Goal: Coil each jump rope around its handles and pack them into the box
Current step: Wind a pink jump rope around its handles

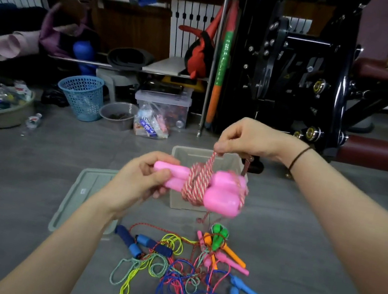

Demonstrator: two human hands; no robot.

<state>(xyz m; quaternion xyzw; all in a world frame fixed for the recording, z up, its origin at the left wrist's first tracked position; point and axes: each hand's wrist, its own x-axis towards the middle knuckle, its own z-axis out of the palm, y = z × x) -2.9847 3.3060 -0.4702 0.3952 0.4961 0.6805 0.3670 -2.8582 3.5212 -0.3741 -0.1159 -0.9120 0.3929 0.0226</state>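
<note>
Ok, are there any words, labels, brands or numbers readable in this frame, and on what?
Nothing is legible.
Sticker on the grey lid: too small to read.
Label on the floor bottle: blurred.
Printed packets in the clear bag: blurred.
Yellow warning triangle on the black machine: symbol only, no words readable.

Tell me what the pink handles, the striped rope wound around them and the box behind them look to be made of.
Pink handles: likely moulded plastic, smooth and glossy, with soft highlights on the rounded ends.
Striped rope: looks like braided fibre cord, matte, with a red and white twist pattern.
Box: probably plastic, greyish with dull, slightly translucent walls.
</note>
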